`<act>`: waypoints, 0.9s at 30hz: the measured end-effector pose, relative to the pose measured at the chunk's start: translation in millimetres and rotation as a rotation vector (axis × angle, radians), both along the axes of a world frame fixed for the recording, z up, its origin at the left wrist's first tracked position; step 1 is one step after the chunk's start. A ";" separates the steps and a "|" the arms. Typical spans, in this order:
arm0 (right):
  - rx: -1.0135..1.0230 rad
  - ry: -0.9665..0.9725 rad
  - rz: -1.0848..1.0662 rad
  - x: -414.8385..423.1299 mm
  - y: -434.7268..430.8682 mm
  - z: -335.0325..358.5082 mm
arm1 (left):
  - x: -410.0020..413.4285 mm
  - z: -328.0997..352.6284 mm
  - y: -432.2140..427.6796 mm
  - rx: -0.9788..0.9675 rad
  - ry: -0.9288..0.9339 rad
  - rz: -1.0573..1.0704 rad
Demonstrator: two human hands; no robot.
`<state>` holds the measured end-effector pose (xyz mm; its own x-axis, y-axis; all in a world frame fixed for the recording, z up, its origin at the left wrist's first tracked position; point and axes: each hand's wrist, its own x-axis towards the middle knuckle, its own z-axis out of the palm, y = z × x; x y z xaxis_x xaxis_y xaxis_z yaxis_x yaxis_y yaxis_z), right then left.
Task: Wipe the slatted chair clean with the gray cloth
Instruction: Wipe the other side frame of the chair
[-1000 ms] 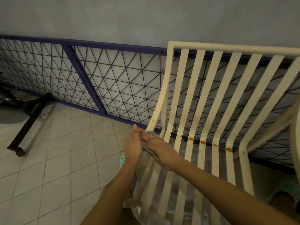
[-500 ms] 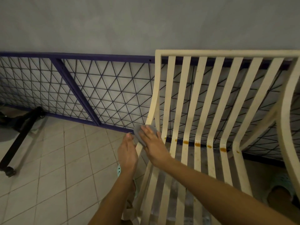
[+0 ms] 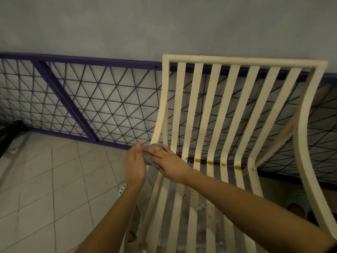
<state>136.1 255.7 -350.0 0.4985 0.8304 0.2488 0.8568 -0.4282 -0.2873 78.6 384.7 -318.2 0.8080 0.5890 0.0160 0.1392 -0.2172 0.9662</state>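
Two bare arms reach out from the bottom of the view. The left hand [image 3: 135, 167] stands on its edge with the fingers straight up, flat against one side of the gray cloth [image 3: 149, 155]. The right hand [image 3: 168, 164] lies flat on the other side, fingers straight too, so the cloth is pressed between both hands with no fingers curled round it. Only a small bit of cloth shows between them. The hands and cloth sit at the left edge of the slatted chair [image 3: 237, 114], just where the seat bends up into the back. The chair is cream colored with long thin slats. Orange-brown spots [image 3: 209, 162] sit in a row across the slats at that bend, and the seat slats close to the person look dirty and speckled. Under the chair, a green shoe with holes [image 3: 299, 199] peeks out on the right, and another green bit [image 3: 121, 189] shows by the left wrist. The floor [image 3: 45, 179] is pale tile. Behind the chair a purple frame with wire mesh [image 3: 102, 103] leans on a gray wall [image 3: 164, 24].
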 end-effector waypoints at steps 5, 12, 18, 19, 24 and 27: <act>-0.065 -0.088 -0.045 42.2 -1.4 5.7 | 2.1 -1.9 -1.4 0.190 0.026 -0.070; 0.041 0.052 -0.241 33.1 15.6 -0.2 | 3.4 1.2 -2.4 0.207 0.039 -0.092; 0.191 0.177 -0.156 -36.1 15.5 -10.8 | 5.9 -4.2 0.8 0.128 0.053 -0.062; 0.198 0.183 -0.128 -46.9 13.3 -12.8 | 6.5 -6.5 1.6 0.093 0.065 -0.036; 0.147 0.157 -0.028 -55.4 1.5 -14.9 | 6.3 -4.5 3.3 -0.018 0.048 -0.001; 0.051 0.066 0.047 -25.5 -5.8 -5.0 | 6.5 -3.1 3.0 -0.016 0.055 0.014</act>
<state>110.6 249.9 -355.0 0.4761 0.8402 0.2595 0.8540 -0.3714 -0.3642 85.1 387.7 -321.3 0.7987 0.6005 -0.0377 0.1954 -0.1997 0.9602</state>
